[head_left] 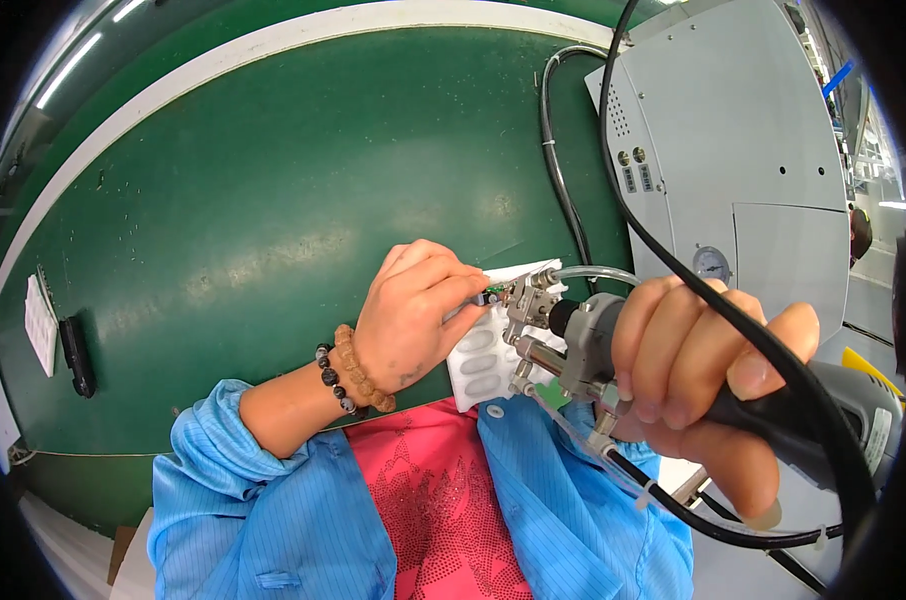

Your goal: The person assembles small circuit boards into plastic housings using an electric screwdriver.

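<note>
My left hand (420,308), with two beaded bracelets on its wrist, pinches a small dark part with a bit of green (490,296) between thumb and fingertips. My right hand (708,365) is wrapped round a grey and black electric screwdriver (595,340) with a metal head and hoses. The screwdriver lies nearly level, its metal head (529,303) pointing left, right beside the small part. Whether its tip touches the part I cannot tell. Under both, close to my body, a white tray (463,392) with rounded pockets sits on the green table (363,150).
A grey machine cabinet (743,110) with a pressure gauge (711,264) stands at the right. A black cable (628,200) crosses in front of it; another cable (558,150) lies along the table. At far left are a black marker-like object (76,357) and a white pad (41,325).
</note>
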A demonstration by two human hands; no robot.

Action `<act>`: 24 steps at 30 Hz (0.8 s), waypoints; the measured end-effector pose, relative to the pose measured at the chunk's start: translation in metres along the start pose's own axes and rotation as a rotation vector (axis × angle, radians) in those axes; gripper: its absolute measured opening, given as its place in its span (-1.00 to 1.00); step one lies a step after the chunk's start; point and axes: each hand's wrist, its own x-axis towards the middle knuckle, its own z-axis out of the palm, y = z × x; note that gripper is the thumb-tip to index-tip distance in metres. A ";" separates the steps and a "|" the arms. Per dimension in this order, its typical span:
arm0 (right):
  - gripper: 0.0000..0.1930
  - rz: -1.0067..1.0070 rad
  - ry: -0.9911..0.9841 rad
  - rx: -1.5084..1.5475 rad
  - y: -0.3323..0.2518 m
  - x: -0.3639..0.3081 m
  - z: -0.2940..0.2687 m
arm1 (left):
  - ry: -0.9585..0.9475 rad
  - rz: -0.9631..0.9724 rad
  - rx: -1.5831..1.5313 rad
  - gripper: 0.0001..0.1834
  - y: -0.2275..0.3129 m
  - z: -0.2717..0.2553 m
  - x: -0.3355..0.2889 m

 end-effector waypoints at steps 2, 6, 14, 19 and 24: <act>-0.41 -0.008 0.015 0.039 0.003 0.003 0.003 | -0.003 0.004 -0.001 -0.66 -0.001 0.001 0.001; -0.45 -0.028 0.096 0.041 0.011 -0.004 0.002 | 0.002 0.001 -0.001 -0.67 -0.001 0.003 0.004; -0.43 -0.073 0.227 0.018 0.000 -0.006 0.008 | -0.004 0.037 0.002 -0.70 0.002 0.002 0.008; -0.53 -0.147 0.370 -0.067 -0.066 -0.019 0.002 | -0.016 0.018 0.034 -0.72 0.003 -0.002 0.000; -0.57 -0.216 0.370 -0.047 -0.078 -0.039 0.000 | 0.034 -0.126 -0.133 -0.71 0.010 -0.018 0.010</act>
